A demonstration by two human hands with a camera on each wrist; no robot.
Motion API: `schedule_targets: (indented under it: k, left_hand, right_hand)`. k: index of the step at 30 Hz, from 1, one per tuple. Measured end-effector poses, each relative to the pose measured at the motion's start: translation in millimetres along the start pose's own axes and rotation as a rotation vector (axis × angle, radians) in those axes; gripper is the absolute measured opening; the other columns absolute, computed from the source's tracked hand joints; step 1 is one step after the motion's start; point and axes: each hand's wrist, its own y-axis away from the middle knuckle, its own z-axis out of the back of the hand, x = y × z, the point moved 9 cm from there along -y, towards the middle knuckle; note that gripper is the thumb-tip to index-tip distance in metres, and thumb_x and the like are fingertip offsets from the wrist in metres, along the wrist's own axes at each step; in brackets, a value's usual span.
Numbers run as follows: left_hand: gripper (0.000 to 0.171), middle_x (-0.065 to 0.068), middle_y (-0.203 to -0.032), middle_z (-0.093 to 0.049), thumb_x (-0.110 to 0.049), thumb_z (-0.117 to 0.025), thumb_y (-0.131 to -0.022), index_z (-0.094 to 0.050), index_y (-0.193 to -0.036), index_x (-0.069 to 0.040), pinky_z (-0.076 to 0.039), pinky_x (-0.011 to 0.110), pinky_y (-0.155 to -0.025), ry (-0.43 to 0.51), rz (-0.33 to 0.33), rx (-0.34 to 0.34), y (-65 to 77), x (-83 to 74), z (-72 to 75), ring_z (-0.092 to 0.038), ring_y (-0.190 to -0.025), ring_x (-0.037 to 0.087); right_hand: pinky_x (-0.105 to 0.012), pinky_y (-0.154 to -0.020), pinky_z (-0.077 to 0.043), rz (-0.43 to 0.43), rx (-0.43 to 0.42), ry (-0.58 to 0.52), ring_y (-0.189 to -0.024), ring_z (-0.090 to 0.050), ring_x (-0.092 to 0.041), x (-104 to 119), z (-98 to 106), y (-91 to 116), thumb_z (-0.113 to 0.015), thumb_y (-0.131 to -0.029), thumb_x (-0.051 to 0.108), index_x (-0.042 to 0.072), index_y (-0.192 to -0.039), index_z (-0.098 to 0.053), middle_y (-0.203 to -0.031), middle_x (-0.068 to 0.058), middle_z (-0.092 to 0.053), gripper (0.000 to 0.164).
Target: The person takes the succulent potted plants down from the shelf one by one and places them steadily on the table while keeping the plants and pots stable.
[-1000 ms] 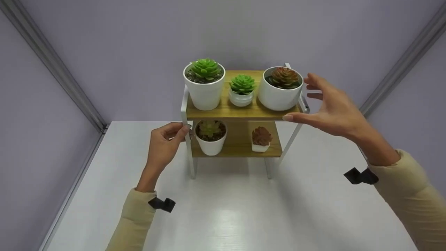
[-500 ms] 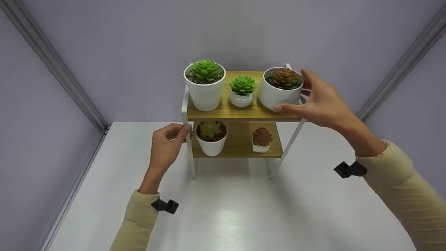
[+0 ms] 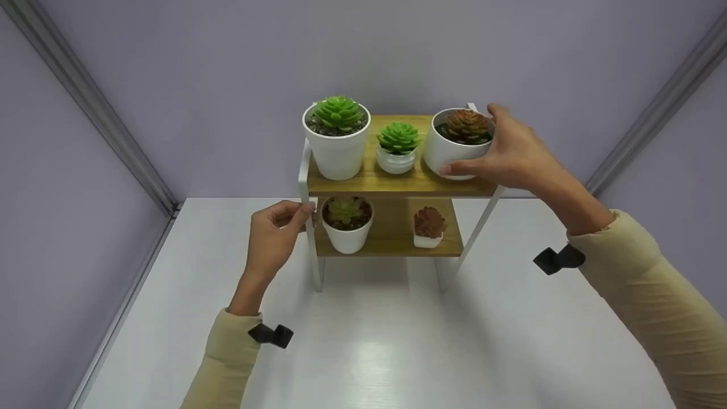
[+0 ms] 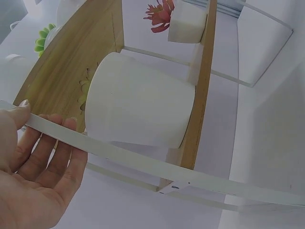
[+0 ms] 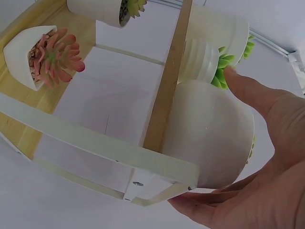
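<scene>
A small two-tier plant shelf (image 3: 392,185) has wooden boards and a white frame. My left hand (image 3: 275,236) pinches its left front post, thumb on one side and curled fingers on the other. Nearest my right hand (image 3: 519,156) is a wide white pot (image 3: 451,153) holding a reddish succulent (image 3: 467,126), at the right end of the top board. The right hand spans this pot, its thumb (image 5: 252,90) extended across the front and its fingers (image 5: 200,205) behind the far side. In the right wrist view, a gap shows between palm and pot.
The top board also bears a tall white pot (image 3: 339,156) and a small white pot (image 3: 396,163), both with green succulents. Below stand a white pot (image 3: 347,238) with a yellow-green succulent and a small square pot (image 3: 427,242) with a red one. A wall (image 3: 375,51) rises behind.
My right hand has moved left and slightly back, from beside the wide pot to around it. The left hand keeps its hold on the post, and the pots stay in place.
</scene>
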Motion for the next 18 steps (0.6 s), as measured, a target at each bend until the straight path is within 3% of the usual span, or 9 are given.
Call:
schedule_targets:
  k: [4,18]
  left_hand:
    - [0.034,0.019,-0.100,-0.077,-0.035,-0.074,-0.100,-0.080,-0.102,-0.001,-0.064,0.028,-0.086,0.004,0.003,0.002,0.1,0.9,-0.8,-0.074,-0.096,0.022]
    - [0.032,0.014,-0.098,-0.078,-0.034,-0.075,-0.100,-0.080,-0.099,-0.003,-0.065,0.033,-0.087,0.016,0.018,-0.001,1.3,0.9,-0.1,-0.074,-0.094,0.021]
  right_hand:
    - [-0.066,-0.128,-0.025,-0.025,0.026,-0.037,-0.155,-0.033,-0.049,-3,0,-6,-0.092,-0.069,0.065,0.005,-0.168,-0.003,-0.168,-0.029,-0.031,0.147]
    - [-0.061,-0.129,-0.027,-0.005,0.041,-0.065,-0.150,-0.040,-0.046,2,-3,-14,-0.095,-0.071,0.056,0.002,-0.167,-0.008,-0.164,-0.028,-0.037,0.140]
